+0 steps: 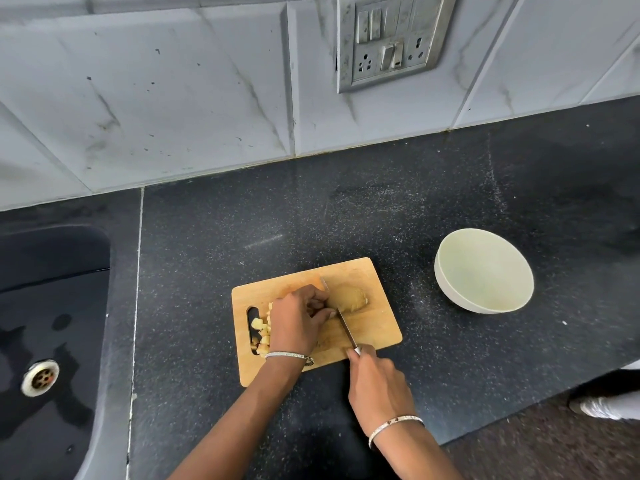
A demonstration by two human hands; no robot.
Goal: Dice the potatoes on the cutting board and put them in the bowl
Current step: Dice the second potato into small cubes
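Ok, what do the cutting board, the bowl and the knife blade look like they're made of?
Cutting board: light wood or bamboo, matte, with visible grain lines. Bowl: smooth pale-cream wall with a soft sheen, likely ceramic or melamine; the view cannot settle which. Knife blade: thin, grey and reflective, so apparently steel.

There is one view only, from the person's head. It looks forward and down at the dark surface (381, 202) from near, with the cutting board (374, 323) low in the middle and the tiled wall (173, 98) above.
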